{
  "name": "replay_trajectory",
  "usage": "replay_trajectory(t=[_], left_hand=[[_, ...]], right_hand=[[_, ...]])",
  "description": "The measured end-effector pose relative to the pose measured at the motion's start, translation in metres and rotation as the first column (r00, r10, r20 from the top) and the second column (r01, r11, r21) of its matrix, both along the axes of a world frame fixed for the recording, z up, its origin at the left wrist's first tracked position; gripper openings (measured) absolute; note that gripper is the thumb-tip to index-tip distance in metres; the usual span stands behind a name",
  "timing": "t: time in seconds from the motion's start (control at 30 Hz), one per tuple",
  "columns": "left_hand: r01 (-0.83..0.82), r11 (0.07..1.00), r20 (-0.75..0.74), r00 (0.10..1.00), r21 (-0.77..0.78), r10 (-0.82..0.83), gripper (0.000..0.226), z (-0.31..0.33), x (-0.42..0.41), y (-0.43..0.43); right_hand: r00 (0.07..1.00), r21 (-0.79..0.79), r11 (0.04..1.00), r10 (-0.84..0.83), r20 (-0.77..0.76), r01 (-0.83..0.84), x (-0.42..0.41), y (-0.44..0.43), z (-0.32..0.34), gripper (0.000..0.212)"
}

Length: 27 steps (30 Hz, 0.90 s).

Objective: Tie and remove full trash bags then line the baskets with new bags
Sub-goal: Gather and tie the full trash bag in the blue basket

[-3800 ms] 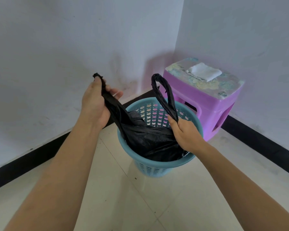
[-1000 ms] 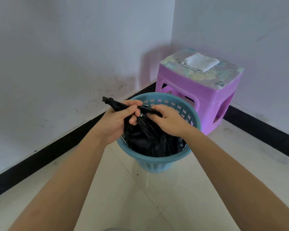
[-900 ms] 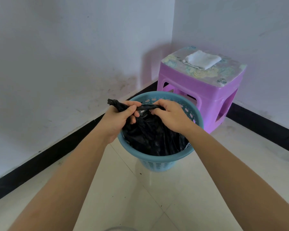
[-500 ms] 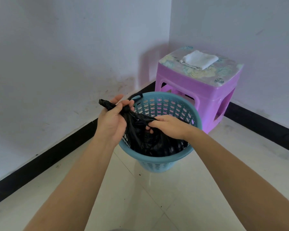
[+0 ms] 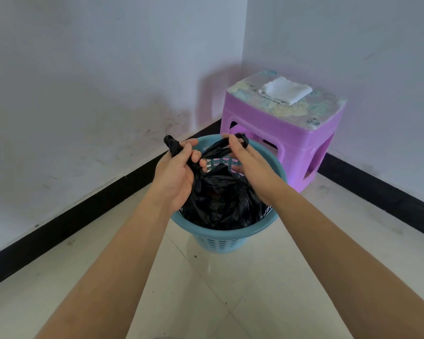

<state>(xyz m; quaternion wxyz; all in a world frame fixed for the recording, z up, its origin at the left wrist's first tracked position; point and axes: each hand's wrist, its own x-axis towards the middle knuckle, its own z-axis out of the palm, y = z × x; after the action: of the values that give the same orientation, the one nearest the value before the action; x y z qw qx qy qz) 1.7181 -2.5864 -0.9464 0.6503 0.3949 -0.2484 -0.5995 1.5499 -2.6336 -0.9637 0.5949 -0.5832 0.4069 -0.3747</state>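
Trash bag (image 5: 220, 204) sits in the basket (image 5: 230, 238), contents hidden; left hand (image 5: 176, 177) and right hand (image 5: 251, 167) each grip it up top.

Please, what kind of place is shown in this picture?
Likely a corner of a plain home room: white walls with a black baseboard, a tiled floor, a purple plastic stool and a blue trash basket with a black trash bag.

Left hand (image 5: 179, 173): 9 o'clock, curled, pinching.
Right hand (image 5: 251, 167): 3 o'clock, curled, gripping.
Forearms (image 5: 123, 253): from 7, 5 o'clock.
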Motion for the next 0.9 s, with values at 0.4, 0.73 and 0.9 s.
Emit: replay_trajectory(t=[0.4,0.73,0.9], left_hand=[[-0.302,0.925,-0.255,0.898,0.231,0.357,0.046,0.005,0.009,-0.01],[-0.457,0.853,0.171,0.888,0.25,0.426,0.039,-0.021,0.048,-0.01],[-0.33,0.926,-0.157,0.92,0.181,0.358,0.033,0.002,0.042,-0.003]], right_hand=[[0.61,0.55,0.79,-0.583,0.537,0.271,-0.01,-0.009,0.021,0.041],[0.681,0.19,0.668,-0.732,-0.006,0.72,-0.066,-0.025,-0.012,0.035],[0.744,0.336,0.79,-0.605,0.284,0.513,-0.056,-0.018,0.015,0.038]])
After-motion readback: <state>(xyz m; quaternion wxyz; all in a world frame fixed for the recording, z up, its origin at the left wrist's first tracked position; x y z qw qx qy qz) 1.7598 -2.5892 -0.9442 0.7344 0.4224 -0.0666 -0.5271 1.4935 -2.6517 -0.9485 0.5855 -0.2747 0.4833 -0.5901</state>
